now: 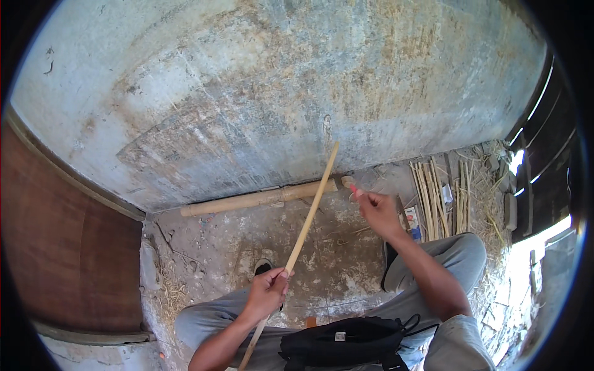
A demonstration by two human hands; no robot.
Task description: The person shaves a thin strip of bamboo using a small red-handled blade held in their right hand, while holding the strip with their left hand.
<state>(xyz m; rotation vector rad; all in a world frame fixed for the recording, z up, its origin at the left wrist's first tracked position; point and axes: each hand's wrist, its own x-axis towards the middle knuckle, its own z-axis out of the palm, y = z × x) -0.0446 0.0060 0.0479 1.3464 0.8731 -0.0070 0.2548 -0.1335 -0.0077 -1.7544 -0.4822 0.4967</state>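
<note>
A long, pale bamboo stick slants up and to the right in front of me, its lower end running down past my lap. My left hand is closed round its lower part. Off to the right of the stick's upper end, my right hand pinches a small red piece, too small to make out its kind. That hand is apart from the stick.
A thick bamboo pole lies along the foot of the stained wall. Several thin bamboo sticks lie at right, beside dry straw. A black bag rests on my lap. A brown wooden panel stands at left.
</note>
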